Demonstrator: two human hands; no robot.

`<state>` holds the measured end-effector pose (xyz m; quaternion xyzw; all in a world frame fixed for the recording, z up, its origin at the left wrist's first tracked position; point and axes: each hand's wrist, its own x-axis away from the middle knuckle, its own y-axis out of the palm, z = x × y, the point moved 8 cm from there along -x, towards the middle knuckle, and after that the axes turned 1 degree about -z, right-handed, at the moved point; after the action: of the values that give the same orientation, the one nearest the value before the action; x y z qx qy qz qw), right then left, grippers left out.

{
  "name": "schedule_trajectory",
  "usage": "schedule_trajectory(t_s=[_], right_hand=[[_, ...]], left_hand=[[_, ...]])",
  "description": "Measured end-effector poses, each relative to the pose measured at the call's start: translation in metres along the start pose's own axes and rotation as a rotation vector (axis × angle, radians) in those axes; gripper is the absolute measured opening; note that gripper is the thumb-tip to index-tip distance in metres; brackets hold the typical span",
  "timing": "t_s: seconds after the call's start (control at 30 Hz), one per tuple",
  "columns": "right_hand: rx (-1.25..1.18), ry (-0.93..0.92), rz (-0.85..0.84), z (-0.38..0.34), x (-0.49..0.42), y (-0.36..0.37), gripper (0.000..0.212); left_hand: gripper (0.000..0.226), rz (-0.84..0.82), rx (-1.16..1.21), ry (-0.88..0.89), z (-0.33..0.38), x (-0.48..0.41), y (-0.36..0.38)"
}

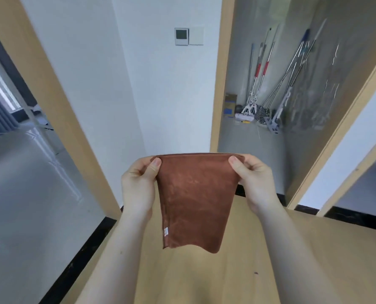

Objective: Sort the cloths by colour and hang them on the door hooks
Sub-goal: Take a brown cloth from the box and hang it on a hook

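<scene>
A brown cloth (195, 200) hangs stretched between my two hands in front of me, folded, with a small white label near its lower left edge. My left hand (138, 185) pinches its upper left corner between thumb and fingers. My right hand (256, 181) pinches the upper right corner the same way. The cloth's lower edge hangs free above a light wooden surface (314, 249). No door hooks and no other cloths are in view.
A white wall (160, 95) with a small control panel (182, 36) faces me. To the right, an open doorway shows a storeroom with several mops and brooms (268, 95) leaning on the wall. Wooden door frames (51, 88) stand left and right; grey floor lies at left.
</scene>
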<state>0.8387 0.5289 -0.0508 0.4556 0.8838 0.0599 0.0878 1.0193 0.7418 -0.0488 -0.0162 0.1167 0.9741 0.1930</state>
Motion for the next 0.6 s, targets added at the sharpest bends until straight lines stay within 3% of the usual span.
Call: schedule_trajectory(t_s=[0.6], right_hand=[[0.047, -0.154, 0.204, -0.057, -0.045, -0.233, 0.006]], left_hand=[[0.016, -0.156, -0.134, 0.091, -0.026, 0.053, 0.241]])
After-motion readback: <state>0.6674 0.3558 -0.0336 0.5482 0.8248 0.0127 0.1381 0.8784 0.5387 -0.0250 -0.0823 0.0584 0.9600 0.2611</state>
